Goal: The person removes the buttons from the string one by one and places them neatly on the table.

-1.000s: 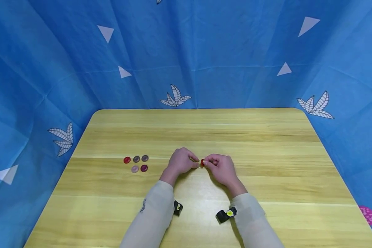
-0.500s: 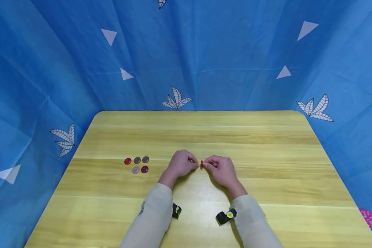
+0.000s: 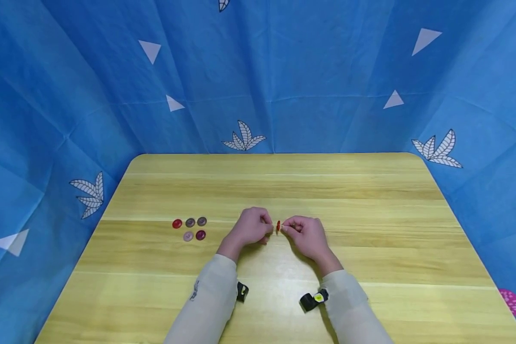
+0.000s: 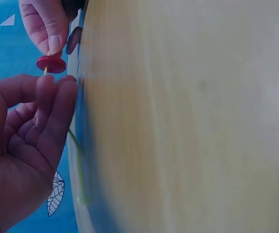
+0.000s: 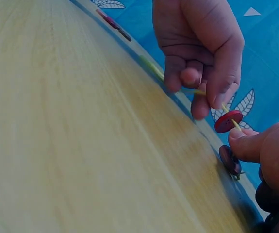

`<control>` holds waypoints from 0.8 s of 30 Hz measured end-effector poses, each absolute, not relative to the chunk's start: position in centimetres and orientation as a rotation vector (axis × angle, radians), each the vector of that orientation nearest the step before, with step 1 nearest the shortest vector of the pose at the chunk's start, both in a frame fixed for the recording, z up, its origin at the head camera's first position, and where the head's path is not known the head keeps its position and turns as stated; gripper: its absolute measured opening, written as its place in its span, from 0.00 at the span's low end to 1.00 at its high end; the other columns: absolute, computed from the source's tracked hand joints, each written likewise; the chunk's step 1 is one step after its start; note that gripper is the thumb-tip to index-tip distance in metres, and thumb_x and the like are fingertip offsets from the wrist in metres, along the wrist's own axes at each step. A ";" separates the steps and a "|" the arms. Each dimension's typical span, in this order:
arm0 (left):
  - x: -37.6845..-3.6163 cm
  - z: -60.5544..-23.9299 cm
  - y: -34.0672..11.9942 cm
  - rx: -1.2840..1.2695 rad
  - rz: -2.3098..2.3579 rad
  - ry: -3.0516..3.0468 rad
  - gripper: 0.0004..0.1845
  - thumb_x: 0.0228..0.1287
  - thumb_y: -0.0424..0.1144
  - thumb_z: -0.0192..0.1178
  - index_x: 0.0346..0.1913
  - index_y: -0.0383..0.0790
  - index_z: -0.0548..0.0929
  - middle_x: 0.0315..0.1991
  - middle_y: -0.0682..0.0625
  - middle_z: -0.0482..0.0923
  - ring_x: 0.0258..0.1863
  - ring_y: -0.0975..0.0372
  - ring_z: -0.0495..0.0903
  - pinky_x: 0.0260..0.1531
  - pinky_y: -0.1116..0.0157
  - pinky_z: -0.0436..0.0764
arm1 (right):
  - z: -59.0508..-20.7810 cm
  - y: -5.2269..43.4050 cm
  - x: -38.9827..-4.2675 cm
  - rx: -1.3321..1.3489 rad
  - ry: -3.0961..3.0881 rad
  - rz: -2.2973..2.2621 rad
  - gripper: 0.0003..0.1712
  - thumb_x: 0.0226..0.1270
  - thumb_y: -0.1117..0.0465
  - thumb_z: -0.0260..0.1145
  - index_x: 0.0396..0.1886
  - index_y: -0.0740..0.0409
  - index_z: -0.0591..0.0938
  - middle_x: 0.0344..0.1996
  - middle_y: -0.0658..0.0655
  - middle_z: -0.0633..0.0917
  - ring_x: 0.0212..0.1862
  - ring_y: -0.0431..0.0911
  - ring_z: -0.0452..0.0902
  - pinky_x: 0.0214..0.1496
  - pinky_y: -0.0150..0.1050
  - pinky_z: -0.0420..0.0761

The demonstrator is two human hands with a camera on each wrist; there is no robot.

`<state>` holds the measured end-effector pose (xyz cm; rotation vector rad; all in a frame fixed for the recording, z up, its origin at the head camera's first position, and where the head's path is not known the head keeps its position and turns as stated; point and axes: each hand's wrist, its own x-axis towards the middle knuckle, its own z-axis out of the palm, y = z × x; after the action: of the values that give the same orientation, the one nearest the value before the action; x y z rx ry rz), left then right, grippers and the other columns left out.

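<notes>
Red button [image 3: 278, 225] sits threaded on a thin yellow cord [image 5: 225, 109] between both hands above the wooden table [image 3: 370, 229], the left hand [image 3: 250, 226] pinching the cord and the right hand [image 3: 306, 234] pinching its other end (five loose buttons [image 3: 190, 228] lie well left).

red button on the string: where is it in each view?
Head: red button at centre, between the left hand and right hand.
Left wrist: top left.
Right wrist: right of centre.
Shared landmark: the thin yellow string through it.
</notes>
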<state>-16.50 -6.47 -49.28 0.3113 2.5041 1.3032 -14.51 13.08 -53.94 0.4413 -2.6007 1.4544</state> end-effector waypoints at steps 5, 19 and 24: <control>-16.5 -49.3 -6.4 0.323 1.263 2.527 0.06 0.62 0.29 0.61 0.29 0.41 0.79 0.23 0.48 0.79 0.20 0.59 0.79 0.22 0.66 0.75 | -53.9 13.1 -14.6 0.452 -2.599 1.439 0.03 0.65 0.60 0.73 0.31 0.52 0.89 0.12 0.41 0.72 0.16 0.38 0.62 0.25 0.38 0.68; -16.4 -49.9 -6.4 0.367 1.296 2.527 0.14 0.60 0.38 0.66 0.49 0.41 0.85 0.19 0.53 0.69 0.14 0.64 0.65 0.19 0.66 0.67 | -53.9 13.1 -14.5 0.464 -2.601 1.435 0.03 0.64 0.61 0.73 0.30 0.50 0.89 0.13 0.40 0.75 0.18 0.38 0.66 0.27 0.39 0.70; -16.5 -49.9 -6.4 0.446 1.297 2.526 0.20 0.57 0.39 0.73 0.53 0.38 0.86 0.15 0.56 0.63 0.13 0.66 0.61 0.19 0.68 0.65 | -53.9 13.2 -14.6 0.457 -2.602 1.425 0.03 0.64 0.61 0.73 0.30 0.51 0.89 0.14 0.39 0.75 0.18 0.38 0.66 0.27 0.39 0.70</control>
<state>-16.52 -6.43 -49.93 0.4463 2.5264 1.2966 -14.58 13.19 -53.94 0.4570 -2.6024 1.4250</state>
